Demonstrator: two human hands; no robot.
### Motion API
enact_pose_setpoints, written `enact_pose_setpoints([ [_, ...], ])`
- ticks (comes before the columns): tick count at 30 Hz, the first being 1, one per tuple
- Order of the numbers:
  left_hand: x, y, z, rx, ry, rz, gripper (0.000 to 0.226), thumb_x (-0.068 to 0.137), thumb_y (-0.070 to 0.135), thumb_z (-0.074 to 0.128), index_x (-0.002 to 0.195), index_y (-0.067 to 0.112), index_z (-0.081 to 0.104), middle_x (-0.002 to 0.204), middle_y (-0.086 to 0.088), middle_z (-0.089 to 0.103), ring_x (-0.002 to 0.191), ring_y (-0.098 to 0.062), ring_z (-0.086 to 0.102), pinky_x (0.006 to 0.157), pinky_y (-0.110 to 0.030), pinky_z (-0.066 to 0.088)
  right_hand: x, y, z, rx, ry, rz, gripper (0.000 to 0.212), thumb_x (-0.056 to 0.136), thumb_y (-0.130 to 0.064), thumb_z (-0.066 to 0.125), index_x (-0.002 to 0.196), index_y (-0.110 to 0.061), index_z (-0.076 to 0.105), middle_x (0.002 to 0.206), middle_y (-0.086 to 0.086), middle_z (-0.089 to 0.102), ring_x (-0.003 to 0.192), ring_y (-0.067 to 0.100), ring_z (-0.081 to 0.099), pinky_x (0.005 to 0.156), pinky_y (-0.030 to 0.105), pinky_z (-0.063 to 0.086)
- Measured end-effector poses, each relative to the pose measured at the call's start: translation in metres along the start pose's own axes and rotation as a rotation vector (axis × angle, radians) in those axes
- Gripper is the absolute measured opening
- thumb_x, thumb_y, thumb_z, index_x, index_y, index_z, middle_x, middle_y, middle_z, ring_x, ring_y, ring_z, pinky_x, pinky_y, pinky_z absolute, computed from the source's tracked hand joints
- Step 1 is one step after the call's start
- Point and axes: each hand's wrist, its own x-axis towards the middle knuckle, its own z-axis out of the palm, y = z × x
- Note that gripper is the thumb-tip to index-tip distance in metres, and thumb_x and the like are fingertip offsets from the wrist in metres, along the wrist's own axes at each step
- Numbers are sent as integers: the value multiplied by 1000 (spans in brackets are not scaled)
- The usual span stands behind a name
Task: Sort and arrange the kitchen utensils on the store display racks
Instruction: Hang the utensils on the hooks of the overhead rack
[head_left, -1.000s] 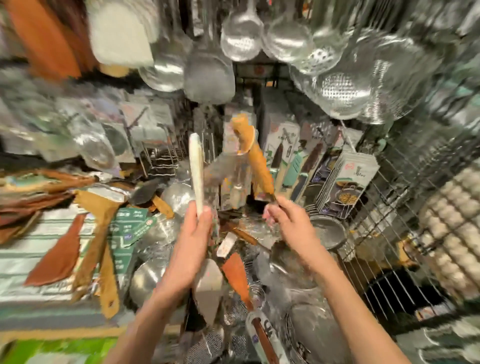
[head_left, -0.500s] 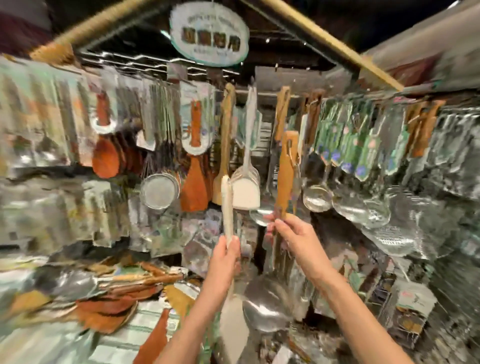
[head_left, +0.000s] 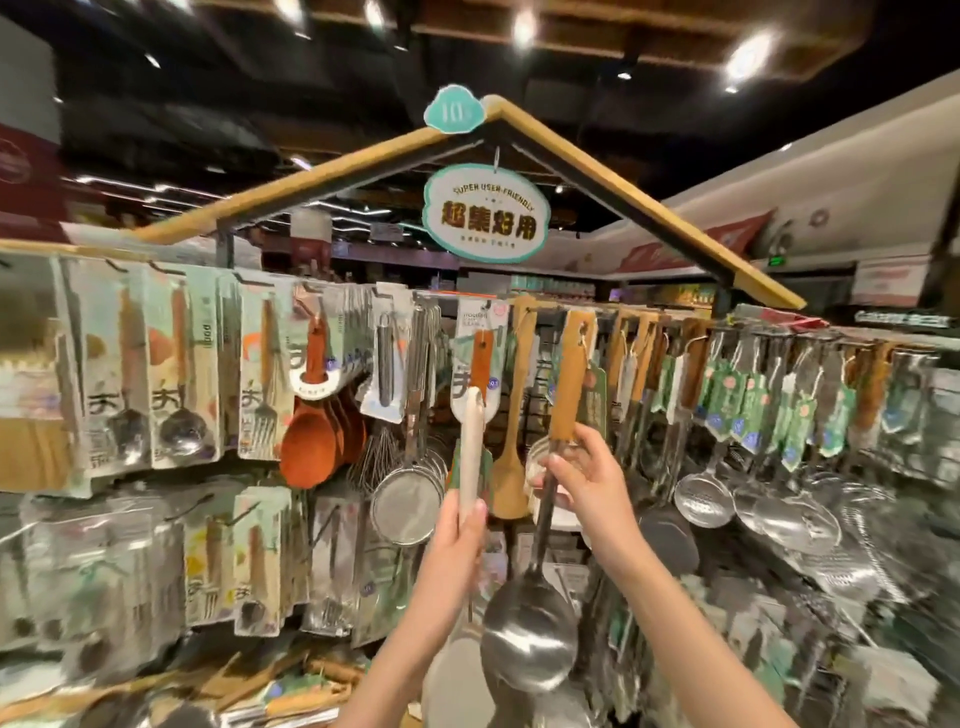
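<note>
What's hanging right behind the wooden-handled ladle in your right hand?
Behind the ladle held by the right hand, a wooden spatula and more wooden-handled utensils hang from the top rail. The ladle's bowl and the forearm cover whatever hangs lower.

Steel ladle (head_left: 527, 631) (wooden handle up) beside pale upright spatula (head_left: 471, 452).

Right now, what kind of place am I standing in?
Most likely the kitchenware aisle of a shop. Packaged utensils hang in rows on display hooks, a shop sign hangs under a roof-shaped frame, and steel ladles line the rack to the right.
</note>
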Motion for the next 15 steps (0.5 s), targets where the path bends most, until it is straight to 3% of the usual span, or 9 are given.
enact_pose_setpoints([
  [3, 7, 13, -4, -66, -2, 51, 16, 97, 31, 38, 108, 21, 46, 65, -1, 38, 45, -1, 35, 42, -13, 31, 7, -8, -6, -22, 56, -10, 48, 95, -5, 50, 139, -18, 36, 118, 23, 56, 83, 27, 66, 88, 48, 53],
  [8, 23, 22, 11, -102, -4, 74, 18, 99, 26, 35, 107, 16, 47, 63, 3, 32, 44, -6, 27, 39, -16, 25, 17, -19, -33, -39, 149, -112, 62, 93, 6, 45, 136, -36, 32, 97, 15, 60, 71, 24, 63, 61, 23, 54],
  [12, 40, 26, 35, -106, -24, 78, 18, 98, 25, 38, 103, 16, 52, 60, 3, 36, 44, -7, 28, 39, -17, 22, 27, -17, -66, -119, 225, -127, 68, 92, 8, 44, 142, -36, 30, 99, 26, 55, 63, 20, 59, 62, 24, 55],
  [15, 50, 30, 58, -134, -49, 99, 18, 97, 29, 39, 99, 19, 54, 55, 10, 37, 40, -1, 28, 37, -13, 23, 36, -12, -93, -201, 241, -127, 66, 93, 5, 45, 143, -36, 29, 104, 21, 58, 64, 16, 63, 69, 31, 57],
])
